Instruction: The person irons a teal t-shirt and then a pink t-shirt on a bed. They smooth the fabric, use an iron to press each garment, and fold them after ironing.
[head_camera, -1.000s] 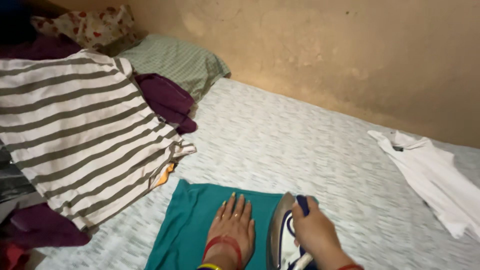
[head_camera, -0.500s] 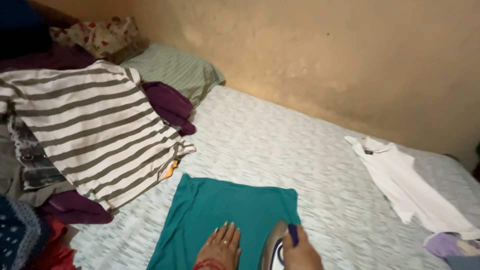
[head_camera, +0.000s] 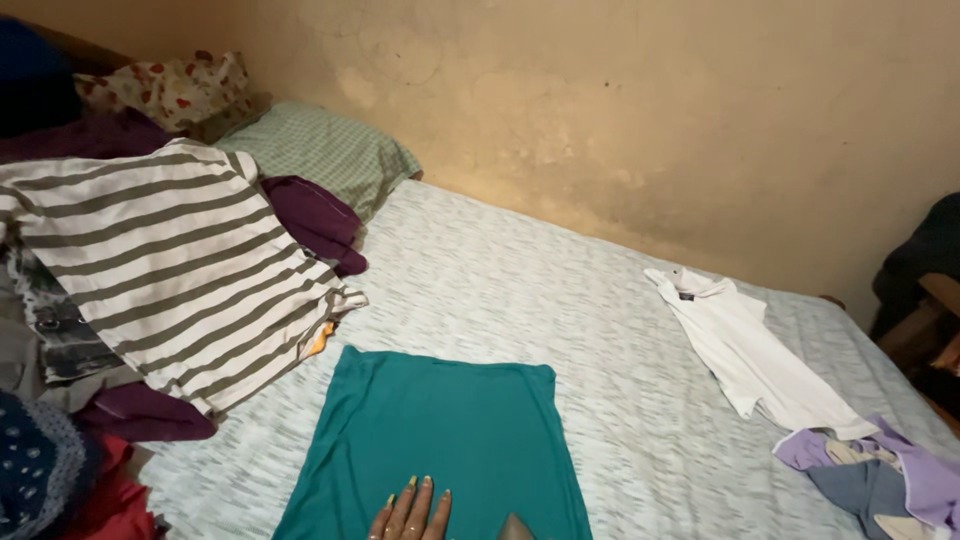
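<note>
A teal cloth lies spread flat on the bed's grey-white patterned sheet. Only the fingers of my left hand show at the bottom edge, lying flat and apart on the cloth's near part. Just to their right, the grey tip of an iron pokes into view on the cloth. My right hand is out of the picture.
A striped shirt tops a pile of clothes at the left, with a purple garment and a green checked pillow behind. A white shirt and a lilac garment lie at the right. A plaster wall runs along the bed's far side.
The view has tilted up and to the right. My hands and the iron have slid almost out of the bottom edge; the right hand is gone from sight.
</note>
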